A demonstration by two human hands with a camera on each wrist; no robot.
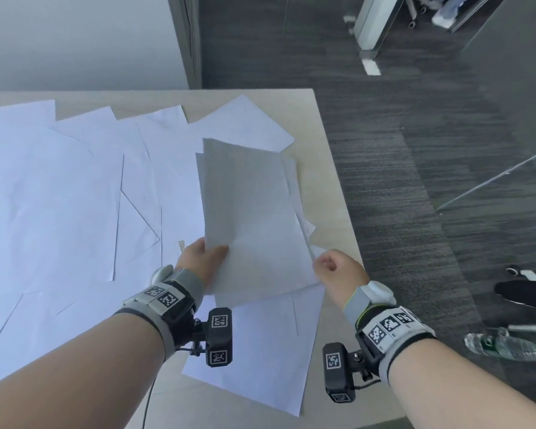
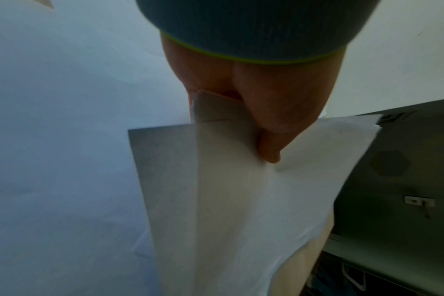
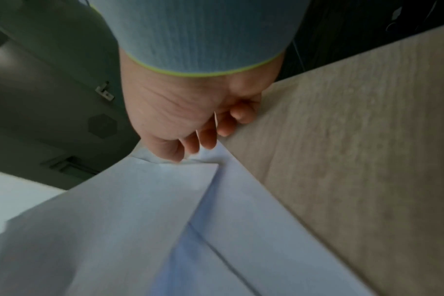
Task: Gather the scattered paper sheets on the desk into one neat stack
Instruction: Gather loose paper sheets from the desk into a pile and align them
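Observation:
A small bundle of white sheets [image 1: 251,218] is lifted above the right side of the light wooden desk [image 1: 331,193]. My left hand [image 1: 205,261] grips its near left edge, thumb on top; the left wrist view shows the thumb [image 2: 269,140] pressing the bundle [image 2: 228,200]. My right hand [image 1: 334,267] pinches the near right corner, and the right wrist view shows its curled fingers [image 3: 205,138] on the paper [image 3: 139,200]. Several loose sheets [image 1: 59,196] lie overlapping across the desk to the left, and one sheet [image 1: 260,351] lies under my wrists.
The desk's right edge [image 1: 350,230] runs close to my right hand, with dark carpet [image 1: 415,150] beyond it. A plastic bottle [image 1: 505,346] lies on the floor at the right. A wall stands behind the desk.

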